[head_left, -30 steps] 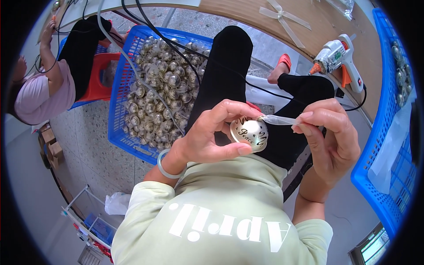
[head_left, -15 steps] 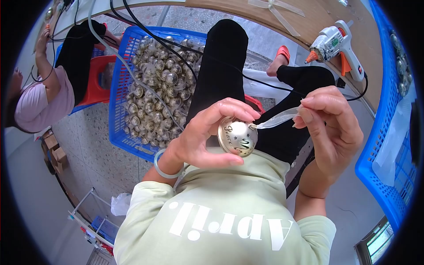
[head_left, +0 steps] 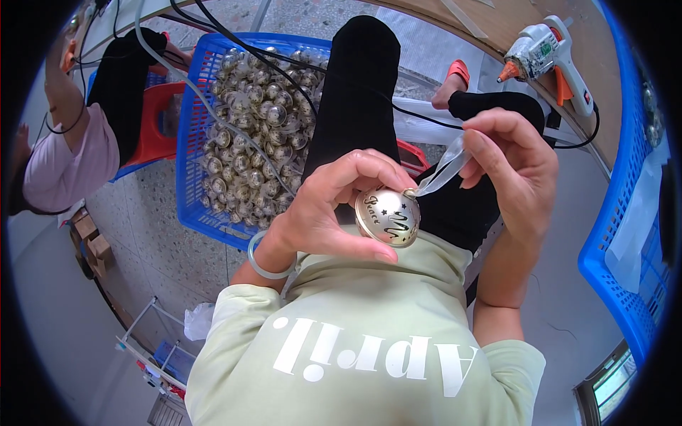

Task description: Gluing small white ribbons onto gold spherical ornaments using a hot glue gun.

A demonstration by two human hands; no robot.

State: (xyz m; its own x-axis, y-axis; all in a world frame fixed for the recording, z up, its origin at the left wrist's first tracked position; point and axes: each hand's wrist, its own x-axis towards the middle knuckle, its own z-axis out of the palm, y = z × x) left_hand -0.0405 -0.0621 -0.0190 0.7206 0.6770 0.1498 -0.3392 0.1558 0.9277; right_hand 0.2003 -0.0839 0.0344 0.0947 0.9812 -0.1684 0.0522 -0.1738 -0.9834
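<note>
A shiny gold ball ornament [head_left: 387, 216] with dark cut-out shapes sits in my left hand [head_left: 320, 209], gripped between thumb and fingers above my lap. From the small cap at its upper right runs a loop of sheer white ribbon [head_left: 442, 170]. My right hand [head_left: 515, 163] pinches the far end of that ribbon between thumb and fingertips, holding it taut up and to the right. The other fingers of the right hand are curled.
A blue basket [head_left: 186, 213] heaped with similar ornaments [head_left: 263, 135] stands left of my legs. On the table [head_left: 590, 42] at upper right lies a white glue gun [head_left: 543, 53]. Another blue basket [head_left: 604, 266] is at far right. Cables [head_left: 234, 46] cross overhead. A person [head_left: 78, 149] sits at left.
My right hand has moved slightly left with the ribbon, which now slopes more steeply. The ornament has turned a little and shifted slightly right. The whole view has shifted slightly.
</note>
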